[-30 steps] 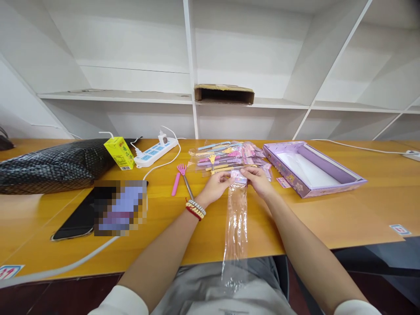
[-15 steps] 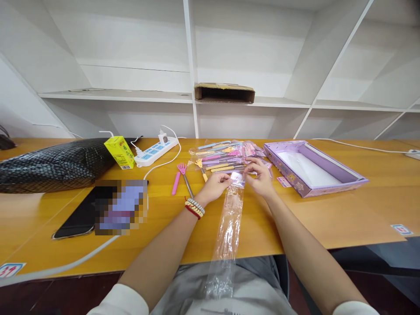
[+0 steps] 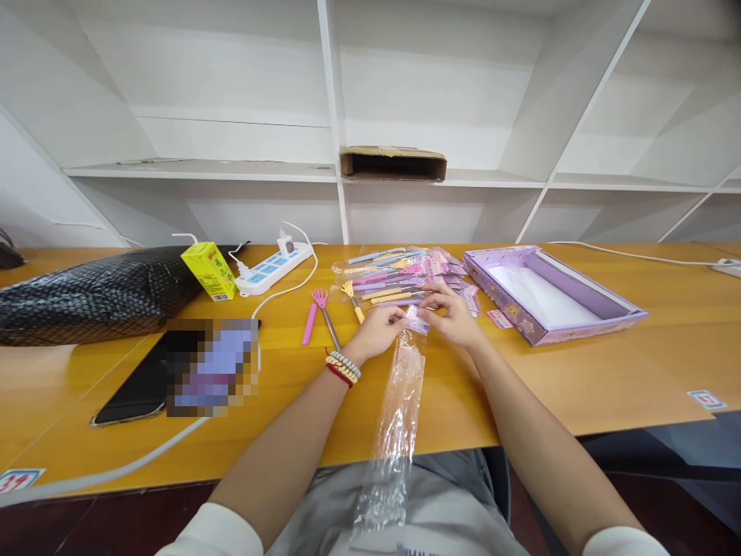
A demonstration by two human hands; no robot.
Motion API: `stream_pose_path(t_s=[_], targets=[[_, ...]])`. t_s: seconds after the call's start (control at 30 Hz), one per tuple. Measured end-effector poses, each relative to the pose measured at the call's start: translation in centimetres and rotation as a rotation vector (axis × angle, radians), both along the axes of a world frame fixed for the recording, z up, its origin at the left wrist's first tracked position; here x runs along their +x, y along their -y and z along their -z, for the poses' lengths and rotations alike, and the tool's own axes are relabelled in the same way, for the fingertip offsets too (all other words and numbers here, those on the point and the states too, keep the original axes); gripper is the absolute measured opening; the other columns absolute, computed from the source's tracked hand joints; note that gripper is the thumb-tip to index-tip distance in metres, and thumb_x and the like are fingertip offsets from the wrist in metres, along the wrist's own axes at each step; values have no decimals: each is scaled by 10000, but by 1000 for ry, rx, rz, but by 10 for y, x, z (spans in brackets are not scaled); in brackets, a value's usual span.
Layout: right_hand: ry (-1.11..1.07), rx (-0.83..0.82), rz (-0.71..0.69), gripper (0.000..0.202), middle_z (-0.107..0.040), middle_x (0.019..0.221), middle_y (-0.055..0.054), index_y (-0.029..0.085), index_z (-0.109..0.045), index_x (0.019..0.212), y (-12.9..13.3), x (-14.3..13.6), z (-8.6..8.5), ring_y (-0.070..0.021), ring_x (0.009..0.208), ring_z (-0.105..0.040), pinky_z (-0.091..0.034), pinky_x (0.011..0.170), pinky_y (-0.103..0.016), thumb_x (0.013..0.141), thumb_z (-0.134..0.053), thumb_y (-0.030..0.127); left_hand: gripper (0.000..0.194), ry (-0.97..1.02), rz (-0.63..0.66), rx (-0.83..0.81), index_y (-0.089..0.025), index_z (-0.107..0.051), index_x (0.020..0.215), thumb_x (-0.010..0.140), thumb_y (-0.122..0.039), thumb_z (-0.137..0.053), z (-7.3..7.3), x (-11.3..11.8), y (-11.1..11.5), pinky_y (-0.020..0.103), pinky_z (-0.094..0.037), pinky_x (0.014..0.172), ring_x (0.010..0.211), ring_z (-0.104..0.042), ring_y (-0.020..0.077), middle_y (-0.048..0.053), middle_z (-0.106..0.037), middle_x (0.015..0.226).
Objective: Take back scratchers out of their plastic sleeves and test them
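Note:
A long clear plastic bag (image 3: 399, 394) hangs from between my hands over the table's front edge onto my lap. At its top end sits a small printed card (image 3: 415, 318). My left hand (image 3: 382, 332) pinches the bag's top left corner. My right hand (image 3: 453, 316) grips the card end from the right, thumb and index finger together. Just beyond my hands lies a pile of packed back scratchers (image 3: 394, 278) in several colours. To the left rest a loose pink back scratcher (image 3: 329, 320) and a yellow one (image 3: 352, 297), partly hidden by my left hand.
At the right stands an open purple box (image 3: 529, 336) with a small pink card (image 3: 499, 319) beside it. Leftward are a yellow drink carton (image 3: 209, 270), a power strip (image 3: 275, 268), a black wrapped parcel (image 3: 104, 297) and a phone (image 3: 144, 378). White shelves hold a cardboard box (image 3: 394, 164).
My right hand has moved slightly left, closer to my left hand at the card. The bag's lower end has swung a little left.

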State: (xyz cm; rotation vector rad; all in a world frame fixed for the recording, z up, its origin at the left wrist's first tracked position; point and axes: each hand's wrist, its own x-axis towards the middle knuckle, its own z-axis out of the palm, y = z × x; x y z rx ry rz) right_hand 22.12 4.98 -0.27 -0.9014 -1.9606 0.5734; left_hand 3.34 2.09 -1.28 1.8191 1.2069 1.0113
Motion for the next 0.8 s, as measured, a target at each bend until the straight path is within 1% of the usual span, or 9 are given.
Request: stream_pose_path(t_s=[0.17,0.33,0.4,0.5,0.57,0.63,0.67,0.73,0.8], targets=[[6,-174,-1,169,-559,1153,-99,172,-652,727,-6,0,4,-217,1026,-543,-429,728,-316,736,-598,332,219,-66,-1,2,-152,-611,756,773,-357,-536,1,0,2,251,-413,604,640,-544,136,17,-610,683],[-3,-285,-25,183,-554,1172,-95,160,-650,702,-9,6,4,-198,926,-570,-428,733,-323,706,-600,336,226,-83,21,-1,-153,-616,775,782,-359,-522,-3,2,4,258,-422,615,664,-566,148,30,-634,712],[-45,-302,-31,197,-571,1151,-87,158,-636,664,-9,7,3,-195,910,-572,-426,750,-326,695,-606,350,225,-80,31,9,-155,-621,775,785,-354,-517,-4,3,5,256,-419,614,661,-562,143,27,-638,717],[-198,-306,25,221,-625,1045,-73,158,-606,620,-13,10,0,-192,897,-573,-420,782,-327,681,-606,371,222,-104,19,18,-155,-632,759,773,-351,-529,-4,3,6,250,-409,596,636,-544,134,20,-635,705],[-317,-307,120,246,-649,942,-67,158,-613,653,-18,15,-2,-183,821,-580,-428,748,-322,678,-586,401,230,-120,1,8,-155,-638,755,769,-359,-532,-4,3,6,249,-406,584,621,-535,131,18,-630,694],[-350,-254,312,267,-651,846,-67,153,-633,701,-22,24,-4,-180,748,-572,-431,709,-320,674,-561,409,236,-117,-11,-9,-153,-636,752,769,-363,-530,-5,2,6,250,-412,587,621,-540,132,21,-629,685],[-312,-199,443,263,-646,818,-72,149,-642,707,-24,31,-4,-187,743,-568,-429,715,-327,669,-552,393,236,-115,-13,-15,-152,-635,752,768,-363,-530,-5,2,6,252,-418,595,627,-548,134,23,-631,686],[-155,-80,711,222,-633,802,-98,144,-656,675,-26,49,-7,-218,791,-559,-418,769,-356,647,-542,331,233,-118,-14,-17,-149,-633,753,764,-361,-535,-4,1,5,257,-429,612,639,-563,140,30,-638,691],[10,-37,898,195,-611,797,-135,141,-667,638,-26,68,-9,-264,864,-533,-395,822,-403,624,-526,275,234,-126,-11,-6,-149,-633,759,763,-361,-535,-4,0,4,260,-435,619,647,-574,144,36,-645,701]])
